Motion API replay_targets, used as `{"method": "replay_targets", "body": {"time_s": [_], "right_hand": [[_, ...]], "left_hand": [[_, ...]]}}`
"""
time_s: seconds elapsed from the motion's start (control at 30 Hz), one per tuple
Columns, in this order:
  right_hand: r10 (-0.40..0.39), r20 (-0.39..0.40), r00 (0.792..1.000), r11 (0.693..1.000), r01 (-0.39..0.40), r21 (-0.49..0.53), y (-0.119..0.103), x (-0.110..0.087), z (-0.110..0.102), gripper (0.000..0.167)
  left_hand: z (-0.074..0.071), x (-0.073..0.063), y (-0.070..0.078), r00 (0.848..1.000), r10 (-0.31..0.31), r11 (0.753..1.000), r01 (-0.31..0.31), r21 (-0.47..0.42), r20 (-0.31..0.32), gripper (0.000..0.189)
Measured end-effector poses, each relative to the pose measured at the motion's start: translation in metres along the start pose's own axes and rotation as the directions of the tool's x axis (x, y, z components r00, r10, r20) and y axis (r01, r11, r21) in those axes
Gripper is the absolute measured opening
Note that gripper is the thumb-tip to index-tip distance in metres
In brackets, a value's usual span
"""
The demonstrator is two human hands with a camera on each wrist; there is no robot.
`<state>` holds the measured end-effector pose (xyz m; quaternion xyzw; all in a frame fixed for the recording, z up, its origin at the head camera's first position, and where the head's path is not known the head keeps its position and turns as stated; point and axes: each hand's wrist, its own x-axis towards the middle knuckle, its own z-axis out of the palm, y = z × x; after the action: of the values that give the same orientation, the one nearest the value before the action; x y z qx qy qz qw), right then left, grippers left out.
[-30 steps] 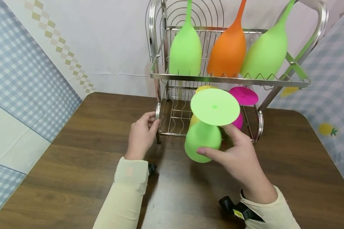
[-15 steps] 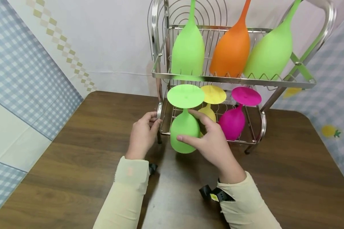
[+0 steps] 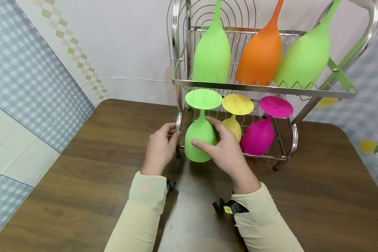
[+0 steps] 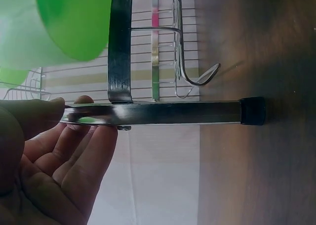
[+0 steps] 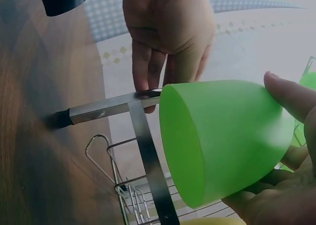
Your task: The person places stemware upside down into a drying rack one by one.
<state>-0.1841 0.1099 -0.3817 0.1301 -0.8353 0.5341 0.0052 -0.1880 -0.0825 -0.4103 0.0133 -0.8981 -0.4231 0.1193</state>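
My right hand (image 3: 228, 152) grips the bowl of a green plastic wine glass (image 3: 199, 129), which is upside down with its round foot on top. The glass is at the front left of the lower shelf of a two-tier metal dish rack (image 3: 264, 89). In the right wrist view, the open rim of the green wine glass (image 5: 227, 141) faces the rack's front bar. My left hand (image 3: 160, 148) pinches the rack's left front upright; the left wrist view shows thumb and fingers around that metal leg (image 4: 182, 112).
A yellow wine glass (image 3: 237, 104) and a magenta wine glass (image 3: 259, 134) stand inverted on the lower shelf. Above them are two green glasses (image 3: 211, 52) and an orange glass (image 3: 259, 52), also inverted. Brown wood table (image 3: 82, 168) lies below; a cloth backdrop hangs behind.
My right hand has carried the green wine glass left and toward the rack's lower left, uncovering the yellow and magenta glasses. The left hand keeps its hold on the upright.
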Motion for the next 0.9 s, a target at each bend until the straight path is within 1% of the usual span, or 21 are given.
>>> {"method": "replay_targets", "body": {"time_s": [0.2,0.5,0.7,0.9], "right_hand": [[-0.007,-0.019,1.0,1.0,0.006,-0.021,0.003,0.009,0.008,0.08],[-0.005,-0.053,0.999,0.998,0.002,-0.058,0.005,0.02,0.016,0.076],[-0.017,-0.077,0.997,0.999,0.013,-0.052,0.007,0.026,0.021,0.076],[0.004,-0.098,0.995,1.0,-0.006,-0.028,0.01,0.032,0.026,0.077]], "left_hand": [[-0.001,0.001,-0.001,1.0,0.0,1.0,0.0,0.003,0.005,0.031],[0.0,0.001,0.001,1.0,-0.017,1.0,0.017,-0.011,0.011,0.03],[0.001,0.001,0.001,1.0,-0.004,1.0,0.004,-0.011,0.008,0.029],[0.0,0.001,-0.001,1.0,0.001,1.0,0.0,-0.011,0.014,0.029]]}}
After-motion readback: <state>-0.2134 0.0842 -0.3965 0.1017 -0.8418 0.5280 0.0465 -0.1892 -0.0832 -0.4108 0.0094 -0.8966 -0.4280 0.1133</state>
